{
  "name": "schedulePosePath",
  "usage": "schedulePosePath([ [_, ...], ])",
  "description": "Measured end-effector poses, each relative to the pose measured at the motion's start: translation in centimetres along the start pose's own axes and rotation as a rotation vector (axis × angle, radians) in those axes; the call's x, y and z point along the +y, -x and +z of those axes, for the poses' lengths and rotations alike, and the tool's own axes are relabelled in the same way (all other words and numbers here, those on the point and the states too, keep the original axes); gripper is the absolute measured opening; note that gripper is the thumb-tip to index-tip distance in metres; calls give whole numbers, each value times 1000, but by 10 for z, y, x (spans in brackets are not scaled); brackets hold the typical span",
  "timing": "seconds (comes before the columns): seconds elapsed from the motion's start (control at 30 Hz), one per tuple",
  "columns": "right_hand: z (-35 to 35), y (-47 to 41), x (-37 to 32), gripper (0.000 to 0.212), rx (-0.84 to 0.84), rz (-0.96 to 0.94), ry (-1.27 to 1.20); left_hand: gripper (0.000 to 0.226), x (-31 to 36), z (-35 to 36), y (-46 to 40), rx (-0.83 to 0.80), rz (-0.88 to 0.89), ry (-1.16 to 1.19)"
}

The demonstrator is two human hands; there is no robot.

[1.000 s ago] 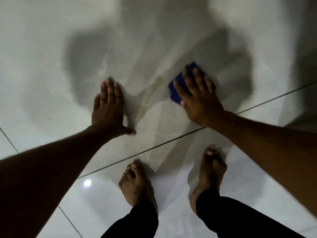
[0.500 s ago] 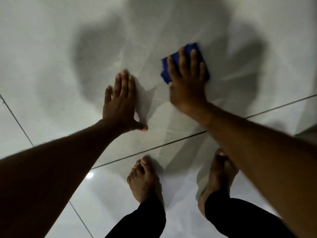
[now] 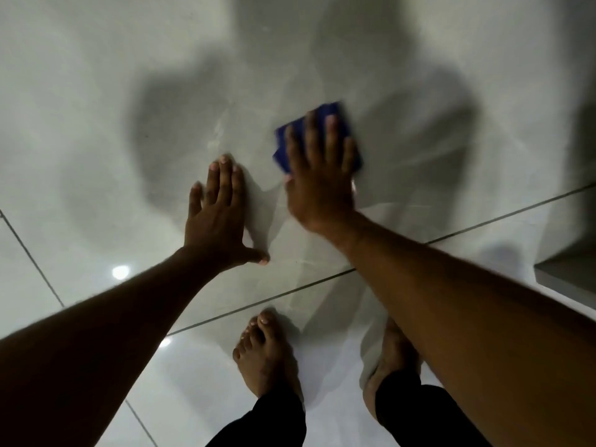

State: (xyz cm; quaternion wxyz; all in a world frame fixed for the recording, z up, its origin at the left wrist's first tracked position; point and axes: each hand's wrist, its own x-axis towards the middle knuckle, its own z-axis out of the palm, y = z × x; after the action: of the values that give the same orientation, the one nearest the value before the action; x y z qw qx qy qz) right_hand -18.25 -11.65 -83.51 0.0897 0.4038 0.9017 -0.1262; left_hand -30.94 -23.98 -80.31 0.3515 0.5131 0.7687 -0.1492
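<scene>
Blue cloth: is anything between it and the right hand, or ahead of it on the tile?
Nothing visible. The right hand presses flat on the cloth; the left hand rests on the tile beside it, apart.

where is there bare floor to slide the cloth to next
Bare tile beyond the blue cloth and wide left of the left hand. Crowded between it and the right hand, around the feet and by the grey ledge.

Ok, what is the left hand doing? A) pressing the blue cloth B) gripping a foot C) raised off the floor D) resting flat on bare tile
D: the left hand lies flat on the bare floor tile, while the right hand presses the blue cloth.
</scene>
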Motion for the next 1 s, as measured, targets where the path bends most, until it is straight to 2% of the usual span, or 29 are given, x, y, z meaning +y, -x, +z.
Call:
schedulePosePath([
  [0.03, 5, 11, 0, 77, -39, -236, 40, 170, 0, 0, 0, -4, 1, -2],
  [0.1, 10, 40, 41, 75, -88, -639, 148, 169, 0, -1, 0, -8, 4, 2],
  [0.17, 5, 59, 108, 74, -95, -845, 228, 169, 1, -2, 1, -16, -3, 3],
  [0.2, 2, 62, 140, 75, -78, -834, 270, 169, 1, -2, 1, -21, -7, 3],
  [0.27, -6, 50, 180, 77, -33, -593, 283, 170, 2, -3, 2, -25, -12, 5],
  [0.3, -8, 39, 177, 78, -13, -383, 245, 170, 4, -4, 1, -27, -13, 4],
  [0.37, -12, 13, 127, 76, 52, 120, 126, 170, 8, -4, 0, -38, -17, -1],
  [0.4, -14, -2, 91, 75, 69, 262, 56, 171, 10, -4, -1, -40, -22, -5],
  [0.43, -16, -16, 56, 75, 69, 277, -9, 171, 10, -4, -1, -39, -27, -12],
  [0.5, -6, -31, 2, 74, 58, 29, -35, 171, 8, -1, -1, -29, -25, -36],
  [0.57, 2, -19, -20, 72, 39, -166, -7, 170, 4, 1, -1, -8, -9, -62],
  [0.67, 11, 48, 11, 69, -49, -337, 9, 168, 3, -1, 2, 5, 16, -68],
  [0.73, 8, 99, 74, 67, -111, -446, 71, 167, 3, -3, 2, -5, 18, -67],
  [0.77, 5, 112, 114, 67, -103, -415, 127, 167, 4, -3, 2, -9, 12, -67],
  [0.8, 1, 113, 153, 67, -92, -286, 172, 167, 5, -4, 2, -14, 6, -71],
  [0.87, -7, 90, 197, 67, -52, 204, 120, 167, 6, -2, 2, -10, -2, -88],
  [0.93, -10, 53, 180, 66, 59, 759, -32, 167, 6, -1, 0, -3, 6, -93],
  [0.97, -11, 42, 151, 67, 67, 898, -110, 167, 6, -1, 0, 0, 7, -95],
  [1.0, -6, 39, 118, 67, 74, 908, -147, 168, 6, 0, 1, 9, 6, -97],
])
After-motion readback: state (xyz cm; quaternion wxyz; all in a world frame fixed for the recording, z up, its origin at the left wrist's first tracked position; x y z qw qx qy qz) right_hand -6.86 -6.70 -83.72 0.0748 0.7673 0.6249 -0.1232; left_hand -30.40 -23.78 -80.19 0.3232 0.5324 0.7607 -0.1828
